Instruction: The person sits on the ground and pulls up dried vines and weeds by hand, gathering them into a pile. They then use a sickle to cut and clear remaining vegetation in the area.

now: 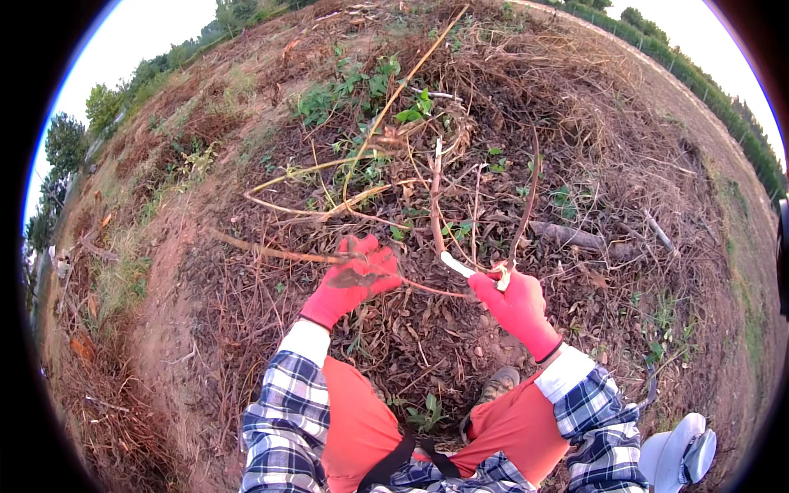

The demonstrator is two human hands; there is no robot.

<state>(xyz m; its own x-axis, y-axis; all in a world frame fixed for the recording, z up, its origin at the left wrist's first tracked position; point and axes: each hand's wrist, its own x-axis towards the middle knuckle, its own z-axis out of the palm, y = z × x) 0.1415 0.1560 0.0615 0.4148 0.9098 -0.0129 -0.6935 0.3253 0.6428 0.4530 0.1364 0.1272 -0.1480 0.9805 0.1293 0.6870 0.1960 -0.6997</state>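
My left hand [360,277], in a red glove, is closed around a thin brown stem [277,253] that runs out to the left and, as a finer reddish twig, towards the right hand. In a red glove too, my right hand [511,302] grips a forked woody branch [436,203]; its bark is stripped to pale wood near the fingers, and a darker prong [527,209] rises from the grip. Beyond the hands, long yellowish stems [394,98] bend and cross over dry leaves. The fingertips of both hands are partly hidden.
A thick cut log [570,237] lies right of the branch, with a shorter grey stick [661,233] beyond it. Green leafy plants [345,92] grow ahead. A brown shoe [499,385] stands on the littered ground. A pale grey object [675,453], not clearly identifiable, is at lower right.
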